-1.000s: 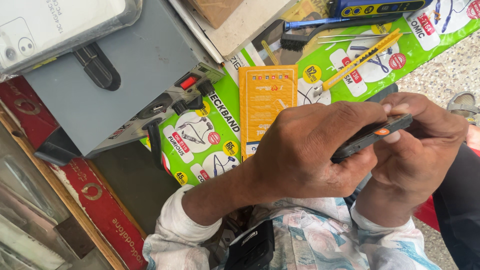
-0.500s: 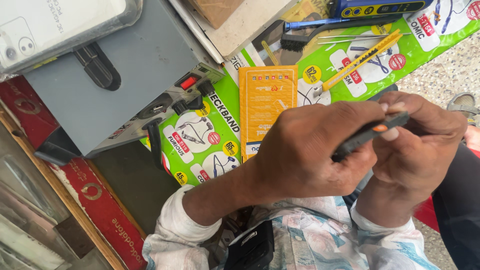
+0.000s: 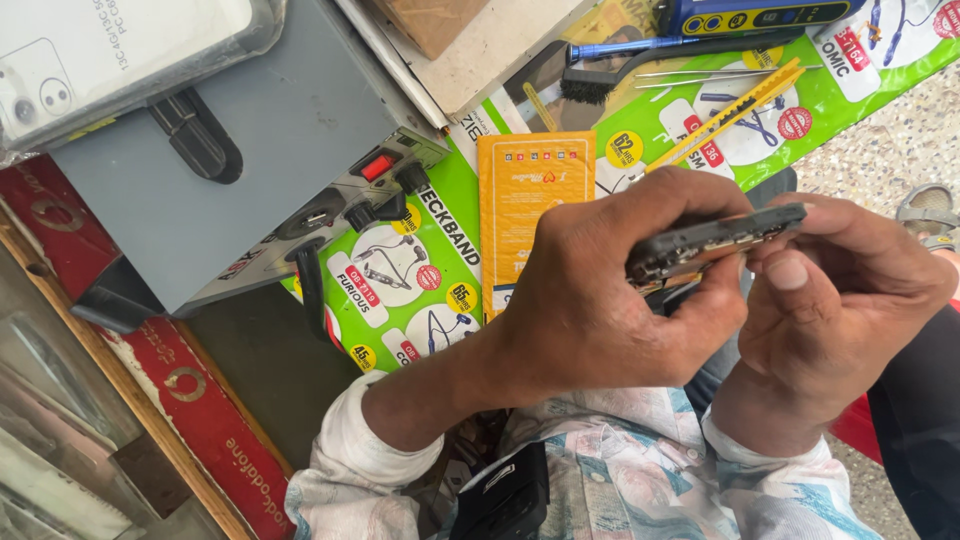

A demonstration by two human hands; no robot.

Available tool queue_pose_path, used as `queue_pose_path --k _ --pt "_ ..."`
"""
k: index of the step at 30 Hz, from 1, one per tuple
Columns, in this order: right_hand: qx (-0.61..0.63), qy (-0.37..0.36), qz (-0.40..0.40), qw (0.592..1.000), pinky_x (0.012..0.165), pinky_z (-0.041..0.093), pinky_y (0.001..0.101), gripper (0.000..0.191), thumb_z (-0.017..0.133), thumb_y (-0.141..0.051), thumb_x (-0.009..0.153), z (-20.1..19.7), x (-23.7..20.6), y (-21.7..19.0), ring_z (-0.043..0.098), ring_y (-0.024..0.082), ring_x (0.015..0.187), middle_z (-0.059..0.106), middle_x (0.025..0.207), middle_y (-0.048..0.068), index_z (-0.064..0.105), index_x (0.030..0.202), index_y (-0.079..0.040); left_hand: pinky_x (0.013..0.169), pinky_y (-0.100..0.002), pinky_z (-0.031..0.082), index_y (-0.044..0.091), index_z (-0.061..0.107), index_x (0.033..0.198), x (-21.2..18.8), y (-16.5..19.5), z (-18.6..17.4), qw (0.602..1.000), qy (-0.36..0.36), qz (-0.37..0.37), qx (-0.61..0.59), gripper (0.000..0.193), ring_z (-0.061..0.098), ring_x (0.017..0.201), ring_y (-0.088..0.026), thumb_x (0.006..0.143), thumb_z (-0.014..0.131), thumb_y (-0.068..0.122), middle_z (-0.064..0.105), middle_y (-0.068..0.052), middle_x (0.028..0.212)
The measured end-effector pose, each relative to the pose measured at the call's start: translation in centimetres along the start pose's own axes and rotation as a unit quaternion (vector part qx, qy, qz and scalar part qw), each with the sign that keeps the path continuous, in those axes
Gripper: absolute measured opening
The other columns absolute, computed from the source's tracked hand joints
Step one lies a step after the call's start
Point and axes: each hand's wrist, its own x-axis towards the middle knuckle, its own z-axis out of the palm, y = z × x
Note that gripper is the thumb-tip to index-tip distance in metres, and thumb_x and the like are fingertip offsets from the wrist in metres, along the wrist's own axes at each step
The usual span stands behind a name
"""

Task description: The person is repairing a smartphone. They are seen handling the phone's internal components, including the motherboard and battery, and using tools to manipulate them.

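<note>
Both hands met over the person's lap and gripped a dark phone (image 3: 715, 240) held edge-on: the left hand (image 3: 600, 300) wrapped over its near end with fingers curled shut around it, and the right hand (image 3: 845, 300) pinched the far end, thumb pressed against the phone's underside. The exposed edge showed small metal parts, too fine to tell apart. Just beyond the left knuckles lay a flat orange packet (image 3: 530, 210), rectangular, with a row of small coloured marks along its top. It rested on a bright green sheet (image 3: 440, 290) printed with white circles, red round price tags and pictures of earphones, which ran from beside the left wrist out past the right hand. Farther out from the left hand sat a grey box (image 3: 250, 150) with a black handle, a red switch and black knobs on its front face, its corner near the packet. Above the right hand lay a yellow ruler (image 3: 730, 115), thin tweezers (image 3: 700, 72), a black brush (image 3: 620, 80) and a blue screwdriver (image 3: 640, 45), all close together at the sheet's far edge. A red strip (image 3: 190, 400) with white lettering ran along the wooden counter edge left of the left sleeve. Open room was a dark patch between sleeve and box, and speckled floor beyond the right hand
</note>
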Motion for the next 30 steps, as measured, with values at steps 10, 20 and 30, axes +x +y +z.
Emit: queue_pose_path --k 10,20,30 --pt "0.03 0.017 0.038 0.999 0.077 0.058 0.0224 0.017 0.08 0.007 0.101 -0.34 0.27 0.48 0.071 0.019 0.086 0.074 0.103 0.021 0.072 0.114 0.011 0.073 -0.025 0.062 0.008 0.058 0.119 -0.44 -0.43 0.48 0.998 0.014 0.053 0.035 0.024 0.077 0.086 -0.017 0.1 0.073 0.006 0.07 -0.006 0.1" --pt "0.006 0.008 0.027 1.0 0.074 0.058 0.0217 0.021 0.08 0.004 0.098 -0.32 0.19 0.16 0.072 0.018 0.084 0.074 0.104 0.022 0.072 0.117 0.009 0.073 -0.025 0.062 0.009 0.059 0.12 -0.56 -0.17 0.33 0.998 0.016 0.051 0.039 0.025 0.077 0.084 -0.016 0.1 0.074 0.006 0.07 -0.005 0.099" --pt "0.001 -0.008 0.001 1.0 0.065 0.055 0.0185 0.022 0.077 0.004 0.104 -0.59 -0.48 0.11 0.071 0.015 0.079 0.074 0.109 0.024 0.071 0.125 0.004 0.073 -0.024 0.062 0.007 0.057 0.122 -0.64 0.02 0.09 0.997 0.006 0.072 0.032 0.026 0.078 0.087 -0.016 0.102 0.073 0.004 0.071 -0.006 0.103"
